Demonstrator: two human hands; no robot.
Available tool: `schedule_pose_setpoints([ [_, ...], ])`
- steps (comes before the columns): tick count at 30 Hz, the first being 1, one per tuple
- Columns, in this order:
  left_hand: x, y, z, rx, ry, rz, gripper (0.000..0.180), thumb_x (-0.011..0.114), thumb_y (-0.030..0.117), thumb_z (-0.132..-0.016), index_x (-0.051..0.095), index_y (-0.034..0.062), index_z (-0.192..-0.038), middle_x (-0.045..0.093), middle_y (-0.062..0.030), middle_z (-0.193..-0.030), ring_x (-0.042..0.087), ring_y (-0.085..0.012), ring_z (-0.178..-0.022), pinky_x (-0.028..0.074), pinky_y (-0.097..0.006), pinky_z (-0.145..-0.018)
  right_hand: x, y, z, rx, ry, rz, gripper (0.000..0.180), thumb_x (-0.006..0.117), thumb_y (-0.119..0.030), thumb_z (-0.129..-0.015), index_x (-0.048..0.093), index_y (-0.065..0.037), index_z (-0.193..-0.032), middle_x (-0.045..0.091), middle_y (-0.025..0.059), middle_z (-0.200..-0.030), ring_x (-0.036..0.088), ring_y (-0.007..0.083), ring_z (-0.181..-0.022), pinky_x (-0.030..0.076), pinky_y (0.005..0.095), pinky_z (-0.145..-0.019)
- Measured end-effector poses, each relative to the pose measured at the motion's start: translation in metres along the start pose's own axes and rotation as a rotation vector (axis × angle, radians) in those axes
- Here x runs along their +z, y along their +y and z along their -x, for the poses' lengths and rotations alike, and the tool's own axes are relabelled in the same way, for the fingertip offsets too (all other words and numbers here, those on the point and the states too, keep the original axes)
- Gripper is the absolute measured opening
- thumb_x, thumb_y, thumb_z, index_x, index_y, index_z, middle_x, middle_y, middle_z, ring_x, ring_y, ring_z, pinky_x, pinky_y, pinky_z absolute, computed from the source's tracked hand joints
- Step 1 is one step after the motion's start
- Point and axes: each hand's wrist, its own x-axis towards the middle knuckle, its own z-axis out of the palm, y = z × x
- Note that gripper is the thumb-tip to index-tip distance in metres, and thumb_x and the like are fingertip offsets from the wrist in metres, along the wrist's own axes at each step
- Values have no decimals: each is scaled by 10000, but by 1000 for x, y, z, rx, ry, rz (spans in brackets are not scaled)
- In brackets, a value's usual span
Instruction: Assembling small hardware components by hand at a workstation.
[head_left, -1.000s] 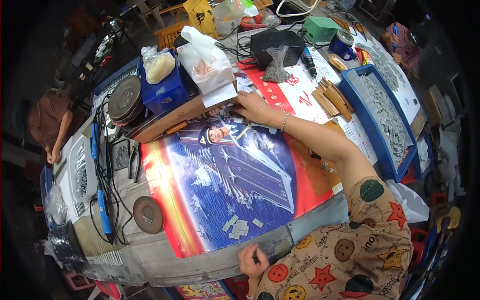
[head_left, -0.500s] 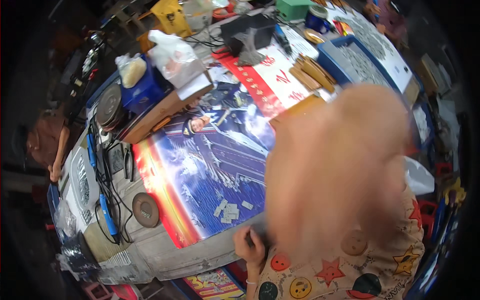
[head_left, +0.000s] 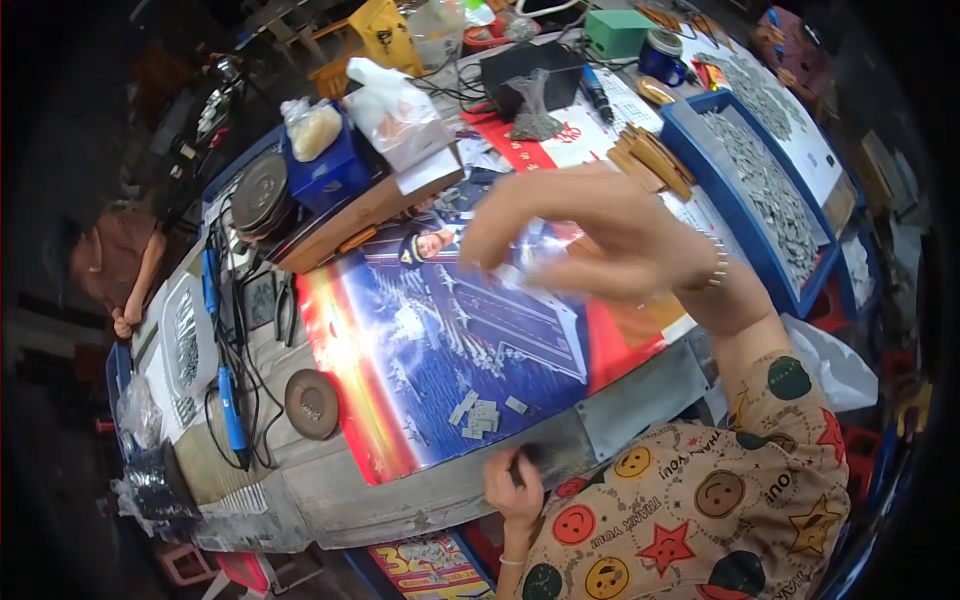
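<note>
Right hand (head_left: 600,235): one, raised above the poster (head_left: 400,345), back of the hand up, blurred. Fingers arched, thumb set apart below them with a gap between; whether anything is pinched at the tips, cannot tell.

Left hand (head_left: 515,490): one, at the near edge of the table (head_left: 350,515), fingers loosely curled, thumb near the forefinger. No item shows in it; the palm is hidden, so a small one cannot be ruled out.

Pale pieces (head_left: 482,416): several, small, flat, oblong. Located on the poster's blue area near its lower border, just beyond the left hand and apart from it; most overlap in a heap.

Surroundings: brown dish (head_left: 320,384) with fine grains, left of the poster; blue-handled tool (head_left: 230,410) with dark cords beside it; pliers (head_left: 284,310); blue tray (head_left: 822,275) of grey bits, far right.

Hazards, as judged: a forward slip of the left hand could scatter the heap; a tug on the glossy sheet could slide pieces toward the table edge; a snagged cord could tip the dish.

Orientation: the single piece at right has its long axis from upper left to lower right; the leftmost runs lower left to upper right; the heaped ones point mixed ways.
</note>
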Motion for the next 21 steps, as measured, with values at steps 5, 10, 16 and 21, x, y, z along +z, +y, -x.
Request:
schedule_pose_setpoints([
  [5,5,2,-5,66,24,16,144,610,-27,-804,624,-20,-947,631,-173,-879,603,-343,-755,487,-393,-660,-9,166,32,505,16,380,211,612,-108,-869,599,4,-1046,652,97,-959,627,173,-887,492,311,-794],
  [10,3,-2,-5,99,34,-2,154,618,-34,-800,621,-14,-953,633,-169,-876,599,-333,-730,483,-390,-635,-7,219,34,662,151,422,211,574,-117,-814,617,-1,-986,656,152,-915,639,283,-870,499,368,-773],
  [16,5,-3,-4,72,36,-20,127,613,-21,-814,624,-18,-940,635,-173,-857,621,-311,-716,500,-356,-647,20,253,35,373,-2,848,225,560,-146,-832,571,-36,-1028,581,151,-1030,585,333,-981,480,442,-819],
  [21,6,-4,-5,85,29,-33,140,613,-30,-810,624,-12,-948,639,-166,-854,624,-292,-709,500,-346,-634,13,285,29,491,130,900,240,585,-179,-830,574,-39,-1024,601,156,-999,631,354,-861,514,459,-709],
])
